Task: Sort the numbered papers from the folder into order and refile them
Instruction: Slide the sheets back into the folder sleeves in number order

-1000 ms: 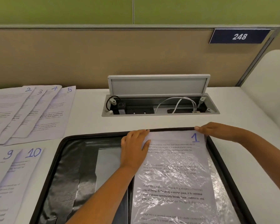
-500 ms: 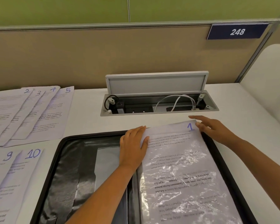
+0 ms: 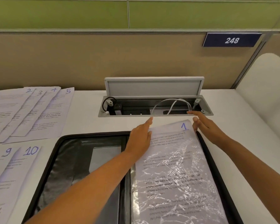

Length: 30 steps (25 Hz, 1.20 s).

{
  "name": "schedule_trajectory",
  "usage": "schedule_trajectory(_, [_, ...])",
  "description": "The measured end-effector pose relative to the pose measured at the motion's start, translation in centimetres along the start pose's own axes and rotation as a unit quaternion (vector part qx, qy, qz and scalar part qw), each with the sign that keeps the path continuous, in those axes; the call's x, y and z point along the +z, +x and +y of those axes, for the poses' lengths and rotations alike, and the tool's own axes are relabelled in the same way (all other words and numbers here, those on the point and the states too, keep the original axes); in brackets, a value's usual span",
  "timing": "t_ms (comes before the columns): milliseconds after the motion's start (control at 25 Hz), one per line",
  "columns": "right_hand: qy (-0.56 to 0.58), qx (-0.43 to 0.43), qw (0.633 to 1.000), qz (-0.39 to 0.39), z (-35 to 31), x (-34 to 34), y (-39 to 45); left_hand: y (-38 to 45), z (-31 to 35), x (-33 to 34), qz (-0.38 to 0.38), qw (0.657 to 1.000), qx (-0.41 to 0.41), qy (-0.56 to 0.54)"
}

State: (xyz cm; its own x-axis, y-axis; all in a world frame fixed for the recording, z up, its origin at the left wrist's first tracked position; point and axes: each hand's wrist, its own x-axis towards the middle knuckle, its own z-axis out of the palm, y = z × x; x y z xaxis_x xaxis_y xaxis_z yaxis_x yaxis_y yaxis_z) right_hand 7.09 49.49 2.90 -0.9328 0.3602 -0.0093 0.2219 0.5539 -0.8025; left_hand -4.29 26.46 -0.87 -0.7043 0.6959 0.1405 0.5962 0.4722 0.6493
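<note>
Head view: sheet 1 point(image 3: 176, 159) lies in its plastic sleeve on the right half of the folder point(image 3: 87, 159). My left hand point(image 3: 140, 139) presses its far left corner, fingers straight; my right hand point(image 3: 205, 126) seems released beside it. Next, sheet 2 point(image 3: 8, 109).

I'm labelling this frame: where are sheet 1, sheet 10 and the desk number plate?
sheet 1 point(image 3: 176, 159), head view, middle of the page under the plastic sleeve.
sheet 10 point(image 3: 21, 172), head view, upper half of the page.
number plate point(image 3: 231, 40), head view, on its digits.
</note>
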Motion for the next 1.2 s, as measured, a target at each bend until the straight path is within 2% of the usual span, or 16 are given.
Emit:
schedule_trajectory(120, [0.003, -0.011, 1.000, 0.002, -0.6, -0.4, 0.1, 2.8, 2.2, -0.1, -0.029, 0.996, -0.053, -0.068])
schedule_trajectory(240, [0.010, -0.012, 1.000, -0.003, -0.4, -0.4, 0.4, 4.5, 2.6, -0.2, -0.061, 0.996, -0.055, -0.018])
schedule_trajectory(360, [0.002, -0.019, 1.000, -0.009, 0.1, -0.4, 0.7, 5.0, 2.4, 0.1, -0.103, 0.993, -0.056, -0.027])
schedule_trajectory(600, [-0.008, -0.032, 0.999, -0.007, 1.0, -0.2, 1.3, 5.1, 2.2, -0.4, -0.234, 0.972, -0.033, 0.006])
schedule_trajectory(760, [-0.014, -0.038, 0.999, -0.018, 1.2, 0.1, 1.7, 4.0, 2.7, -0.4, -0.254, 0.964, -0.073, -0.023])
schedule_trajectory(840, [-0.029, -0.037, 0.999, -0.027, 1.0, 0.2, 1.8, 3.6, 2.6, -0.3, -0.272, 0.958, -0.090, -0.004])
schedule_trajectory(1040, [-0.043, -0.034, 0.998, -0.023, 0.9, 0.3, 1.8, 3.5, 2.5, -0.4, -0.279, 0.958, -0.046, 0.043])
schedule_trajectory(1200, [-0.039, -0.030, 0.999, -0.010, 0.4, 0.8, 1.5, 3.5, 2.6, -0.3, -0.299, 0.950, -0.066, 0.062])
